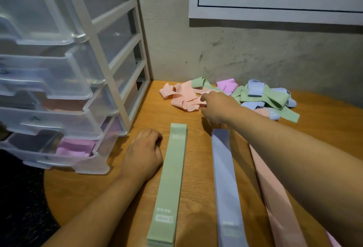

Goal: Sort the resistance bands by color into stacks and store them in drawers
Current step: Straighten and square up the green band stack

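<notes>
Left hand (144,152) sat lower centre-left on the table (198,168), fingers curled under, holding nothing. Right hand (218,107) was at the loose pile (261,97), upper centre, with fingertips on a peach band (186,97); can't tell if it was pinched. Three flat stacks lay side by side across the lower frame: green stack (169,184), blue stack (225,187), peach stack (275,197). Drawer unit (110,81) stood at left, purple bands (76,148) in its bottom drawer.
</notes>
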